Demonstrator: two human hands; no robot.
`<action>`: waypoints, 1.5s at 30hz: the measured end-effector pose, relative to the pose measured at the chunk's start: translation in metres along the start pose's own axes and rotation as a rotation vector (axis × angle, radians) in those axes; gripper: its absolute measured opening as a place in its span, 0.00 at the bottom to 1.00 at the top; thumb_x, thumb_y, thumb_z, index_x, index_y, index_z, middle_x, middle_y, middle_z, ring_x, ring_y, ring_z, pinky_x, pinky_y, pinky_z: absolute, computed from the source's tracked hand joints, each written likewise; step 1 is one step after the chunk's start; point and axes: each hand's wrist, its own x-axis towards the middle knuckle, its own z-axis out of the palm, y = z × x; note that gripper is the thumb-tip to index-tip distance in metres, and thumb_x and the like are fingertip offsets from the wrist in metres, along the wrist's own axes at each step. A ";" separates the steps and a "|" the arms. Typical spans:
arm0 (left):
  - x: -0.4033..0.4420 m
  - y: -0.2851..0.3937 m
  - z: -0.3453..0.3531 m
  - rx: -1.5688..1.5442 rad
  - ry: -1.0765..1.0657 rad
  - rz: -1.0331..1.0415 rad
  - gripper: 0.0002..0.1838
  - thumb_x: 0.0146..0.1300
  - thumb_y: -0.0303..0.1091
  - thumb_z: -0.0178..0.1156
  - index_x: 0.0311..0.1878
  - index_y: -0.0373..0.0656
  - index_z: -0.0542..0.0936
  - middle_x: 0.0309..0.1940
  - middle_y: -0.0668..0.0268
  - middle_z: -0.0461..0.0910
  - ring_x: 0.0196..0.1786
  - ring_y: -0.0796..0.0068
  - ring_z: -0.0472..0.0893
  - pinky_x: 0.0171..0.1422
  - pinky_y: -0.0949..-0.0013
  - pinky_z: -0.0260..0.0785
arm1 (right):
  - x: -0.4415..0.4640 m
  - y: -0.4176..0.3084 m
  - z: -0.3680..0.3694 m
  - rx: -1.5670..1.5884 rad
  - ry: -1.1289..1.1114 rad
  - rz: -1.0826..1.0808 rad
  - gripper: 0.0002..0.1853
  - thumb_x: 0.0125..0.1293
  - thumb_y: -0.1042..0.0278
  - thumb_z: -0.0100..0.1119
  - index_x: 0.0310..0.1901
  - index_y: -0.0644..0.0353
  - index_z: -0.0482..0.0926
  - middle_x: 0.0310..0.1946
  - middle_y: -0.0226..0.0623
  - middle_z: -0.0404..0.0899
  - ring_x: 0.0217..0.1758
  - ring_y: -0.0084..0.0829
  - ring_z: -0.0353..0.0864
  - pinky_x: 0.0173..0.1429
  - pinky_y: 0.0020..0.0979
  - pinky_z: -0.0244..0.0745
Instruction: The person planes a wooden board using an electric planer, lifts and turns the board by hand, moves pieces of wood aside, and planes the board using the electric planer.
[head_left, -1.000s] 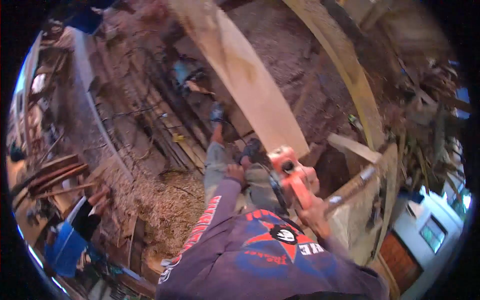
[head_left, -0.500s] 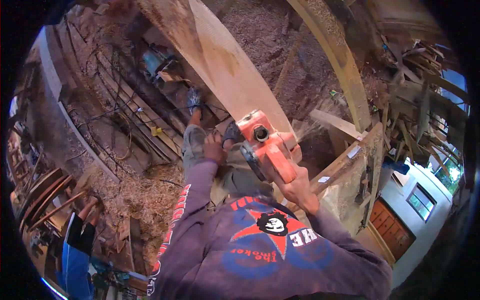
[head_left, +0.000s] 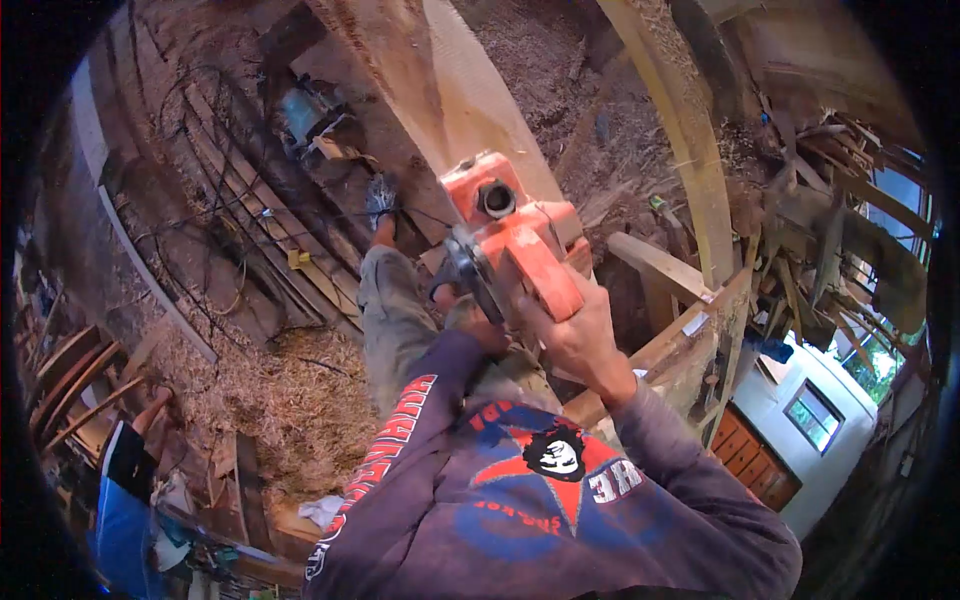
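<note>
An orange electric hand planer sits over the near end of a long, pale curved plank. My right hand is wrapped round the planer's rear handle. Close to the dark side cover of the planer, my left hand is low by my lap, its fingers mostly hidden, so I cannot tell whether it touches the tool. Under the tool, the plank's nearest end is covered.
Another curved plank stands to the right, near a wooden frame. Shavings cover the ground at left, with cables and long boards beyond. Another person in blue is at lower left. Stacked scrap wood lies right.
The planer and my right hand have moved up and left in view. My left hand has left my thigh and come in beside the planer. The spray of chips at right has gone.
</note>
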 end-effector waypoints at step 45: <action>-0.089 -0.089 -0.086 0.056 0.141 -0.223 0.27 0.48 0.29 0.63 0.56 0.48 0.83 0.80 0.61 0.58 0.80 0.42 0.54 0.83 0.34 0.40 | -0.074 0.052 -0.017 -0.010 0.009 -0.005 0.14 0.67 0.62 0.70 0.43 0.65 0.80 0.31 0.55 0.82 0.33 0.53 0.85 0.39 0.40 0.79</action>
